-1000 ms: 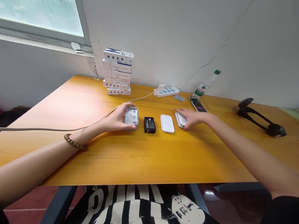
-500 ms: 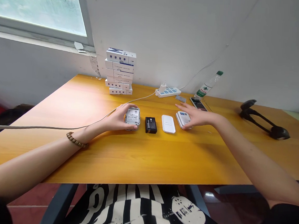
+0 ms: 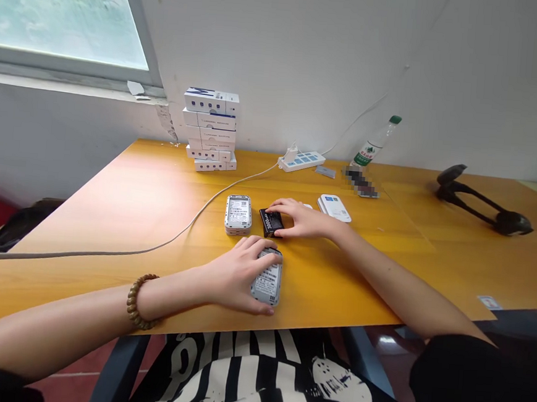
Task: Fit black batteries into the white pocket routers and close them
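Note:
My left hand (image 3: 239, 273) grips a small grey device (image 3: 266, 284) with a label on its open back, near the table's front edge. A stack of like grey devices (image 3: 238, 214) stands further back. My right hand (image 3: 302, 219) lies over a black battery (image 3: 270, 222), fingers curled on its far end, and hides most of a white cover beside it. Another stack of white covers (image 3: 335, 207) with a blue mark sits to the right.
On the orange table (image 3: 157, 198): a stack of white boxes (image 3: 209, 128) by the wall, a power strip (image 3: 302, 160) with a grey cable (image 3: 106, 251), a water bottle (image 3: 372, 148), a phone (image 3: 362, 182), a black scanner stand (image 3: 482, 202).
My left hand has lifted one grey device off the stack and brought it toward me. My right hand has left the white covers and moved left onto the black battery.

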`<state>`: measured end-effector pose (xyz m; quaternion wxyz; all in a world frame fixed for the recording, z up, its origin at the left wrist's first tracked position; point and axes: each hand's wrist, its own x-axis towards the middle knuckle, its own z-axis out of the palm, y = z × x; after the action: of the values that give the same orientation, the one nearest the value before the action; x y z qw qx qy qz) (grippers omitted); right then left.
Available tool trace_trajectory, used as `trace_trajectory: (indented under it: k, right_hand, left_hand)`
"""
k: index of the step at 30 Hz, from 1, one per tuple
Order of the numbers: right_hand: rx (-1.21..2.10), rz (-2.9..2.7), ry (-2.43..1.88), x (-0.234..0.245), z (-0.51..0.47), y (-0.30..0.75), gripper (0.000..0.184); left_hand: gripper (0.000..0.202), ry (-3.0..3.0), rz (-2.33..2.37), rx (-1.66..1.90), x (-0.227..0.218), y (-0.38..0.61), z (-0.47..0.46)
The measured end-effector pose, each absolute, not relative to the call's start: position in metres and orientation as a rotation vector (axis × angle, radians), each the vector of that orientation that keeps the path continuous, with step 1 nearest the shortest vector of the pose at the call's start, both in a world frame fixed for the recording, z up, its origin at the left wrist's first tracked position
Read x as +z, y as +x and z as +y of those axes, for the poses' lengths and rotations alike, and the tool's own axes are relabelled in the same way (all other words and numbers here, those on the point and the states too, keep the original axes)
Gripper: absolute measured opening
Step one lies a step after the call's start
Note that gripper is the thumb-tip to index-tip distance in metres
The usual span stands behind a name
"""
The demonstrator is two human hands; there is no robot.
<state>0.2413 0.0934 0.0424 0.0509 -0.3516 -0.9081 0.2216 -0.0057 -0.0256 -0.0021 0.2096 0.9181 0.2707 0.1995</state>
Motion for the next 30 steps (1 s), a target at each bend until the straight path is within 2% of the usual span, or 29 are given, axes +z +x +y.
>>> trace_trajectory:
  k: [7, 12, 16, 24, 30]
  right_hand:
    - [0.556, -2.634, -1.088, 0.053, 0.080, 0.251, 0.050]
    - [0.655, -2.615, -1.097, 0.078, 0.043, 0.255, 0.048]
    - [0.710, -2.716, -1.018, 0.074, 0.016, 0.244, 0.043]
    - [0.567, -2.786, -0.968, 0.044, 0.016, 0.232, 0.055]
    - [0.539, -2.800, -0.979, 0.043, 0.014, 0.232, 0.063]
  left_hand:
    - [0.107, 2.435, 0.726, 0.470, -0.002, -0.020, -0.017]
    - [0.101, 2.294, 0.806, 0.477, -0.001, -0.025, -0.011]
    - [0.106, 2.241, 0.873, 0.637, -0.017, -0.016, -0.009]
    - [0.126, 2.160, 0.904, 0.728, -0.029, -0.012, -0.006]
    - [0.129, 2.202, 0.920, 0.733, -0.025, -0.010, -0.009]
